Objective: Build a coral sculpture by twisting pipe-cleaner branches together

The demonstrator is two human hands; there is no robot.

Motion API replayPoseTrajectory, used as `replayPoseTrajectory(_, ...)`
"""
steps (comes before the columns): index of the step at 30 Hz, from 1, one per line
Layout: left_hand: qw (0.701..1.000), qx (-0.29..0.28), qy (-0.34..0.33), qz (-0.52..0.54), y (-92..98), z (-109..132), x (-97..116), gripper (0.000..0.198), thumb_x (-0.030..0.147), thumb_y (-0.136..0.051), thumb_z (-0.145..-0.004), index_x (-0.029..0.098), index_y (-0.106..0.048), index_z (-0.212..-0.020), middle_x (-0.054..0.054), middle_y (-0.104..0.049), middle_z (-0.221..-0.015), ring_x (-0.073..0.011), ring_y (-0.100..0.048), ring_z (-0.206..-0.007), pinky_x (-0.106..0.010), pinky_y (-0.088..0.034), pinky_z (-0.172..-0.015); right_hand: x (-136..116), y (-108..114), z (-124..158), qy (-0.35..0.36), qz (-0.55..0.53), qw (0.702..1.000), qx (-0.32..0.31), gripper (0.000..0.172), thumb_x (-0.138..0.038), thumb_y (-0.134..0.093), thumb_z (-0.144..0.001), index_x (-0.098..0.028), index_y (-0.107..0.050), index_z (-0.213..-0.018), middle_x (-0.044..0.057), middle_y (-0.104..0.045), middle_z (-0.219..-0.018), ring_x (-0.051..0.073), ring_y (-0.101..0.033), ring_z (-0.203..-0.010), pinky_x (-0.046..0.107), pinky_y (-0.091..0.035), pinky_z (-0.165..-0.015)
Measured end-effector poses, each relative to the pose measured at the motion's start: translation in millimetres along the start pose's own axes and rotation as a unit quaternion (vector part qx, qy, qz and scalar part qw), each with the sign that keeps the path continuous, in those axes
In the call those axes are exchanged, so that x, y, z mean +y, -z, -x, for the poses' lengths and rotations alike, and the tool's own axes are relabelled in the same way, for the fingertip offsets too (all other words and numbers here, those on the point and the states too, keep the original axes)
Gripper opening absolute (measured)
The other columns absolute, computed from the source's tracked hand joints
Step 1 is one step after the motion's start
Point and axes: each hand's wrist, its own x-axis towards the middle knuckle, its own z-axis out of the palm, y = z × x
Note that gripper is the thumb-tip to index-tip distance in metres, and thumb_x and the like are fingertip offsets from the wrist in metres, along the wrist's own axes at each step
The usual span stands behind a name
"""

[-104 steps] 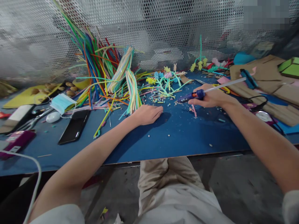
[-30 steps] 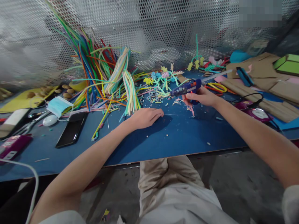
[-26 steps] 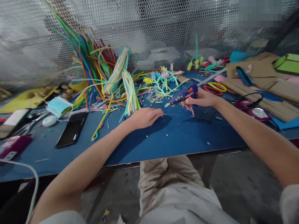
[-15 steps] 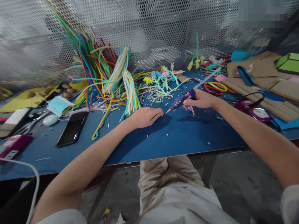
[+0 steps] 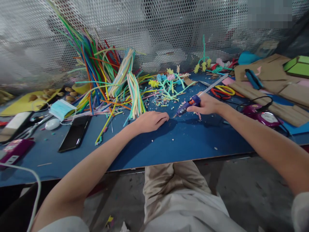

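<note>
My right hand (image 5: 205, 103) is wrapped round the handle of a dark blue hot glue gun (image 5: 187, 106). A long translucent glue stick (image 5: 213, 84) juts from its back, and its nozzle points down and left, close to the fingertips of my left hand. A short pink fuzzy piece (image 5: 199, 116) shows just below my right fingers; whether they hold it I cannot tell. My left hand (image 5: 153, 121) rests on the blue tabletop (image 5: 188, 145) with its fingers curled together, and whatever they hold is hidden. Pipe-cleaner flowers (image 5: 170, 79) and small cut bits lie behind the gun.
Bundled pipe cleaners (image 5: 136, 96) stand left of centre. Further left are a black phone (image 5: 75, 133), a face mask (image 5: 62, 110) and a purple power strip (image 5: 15, 150). At right lie yellow-and-red scissors (image 5: 224, 91), a purple device (image 5: 262, 115) with a cable, and brown cardboard (image 5: 265, 79).
My right hand has lowered slightly and shifted a little left, with the back of the glue gun dipping. My left hand stays in place.
</note>
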Motion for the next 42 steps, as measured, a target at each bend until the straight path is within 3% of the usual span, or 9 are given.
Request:
replayPoseTrajectory(8, 1.0, 0.005, 0.002, 0.006, 0.0, 0.3, 0.1, 0.03, 0.032, -0.036, -0.112, 0.024, -0.065, -0.114, -0.003, -0.078, -0.103, -0.0176, -0.07, -0.081, -0.029, -0.042, -0.065, 3.7, -0.2, -1.8, -0.007, 0.035, 0.999, 0.005, 0.053, -0.067, -0.064, -0.091, -0.022, -0.061, -0.063, -0.001, -0.047, -0.051, 0.014, -0.036, -0.053, 0.032, -0.022, -0.055)
replayPoseTrajectory(15, 1.0, 0.003, 0.001, 0.005, 0.3, 0.2, 0.2, 0.029, 0.032, -0.036, -0.112, 0.024, -0.064, -0.114, -0.003, -0.078, -0.103, -0.0179, -0.072, -0.082, -0.029, -0.042, -0.064, 4.8, -1.3, -3.3, -0.023, 0.032, 0.999, 0.001, 0.06, -0.073, -0.063, -0.089, -0.023, -0.055, -0.058, -0.003, -0.037, -0.048, 0.014, -0.032, -0.051, 0.033, -0.019, -0.056)
replayPoseTrajectory(36, 1.0, 0.002, 0.002, 0.02, 0.0, 0.0, -0.2, 0.033, 0.036, -0.035, -0.112, 0.024, -0.065, -0.115, -0.004, -0.078, -0.103, -0.0184, -0.071, -0.081, -0.029, -0.044, -0.066, 9.3, -2.9, -4.7, -0.011, 0.078, 0.997, -0.017, 0.06, -0.067, -0.059, -0.096, -0.022, -0.049, -0.057, -0.001, -0.036, -0.048, 0.013, -0.032, -0.052, 0.033, -0.019, -0.057)
replayPoseTrajectory(42, 1.0, 0.005, 0.001, 0.018, -0.9, 0.7, -1.8, 0.035, 0.037, -0.034, -0.112, 0.024, -0.065, -0.117, -0.004, -0.079, -0.104, -0.0191, -0.073, -0.083, -0.03, -0.045, -0.066, 3.7, 3.8, -1.5, 0.023, -0.008, 1.0, -0.002, 0.052, -0.064, -0.063, -0.096, -0.022, -0.058, -0.066, 0.001, -0.054, -0.056, 0.016, -0.044, -0.055, 0.032, -0.03, -0.056)
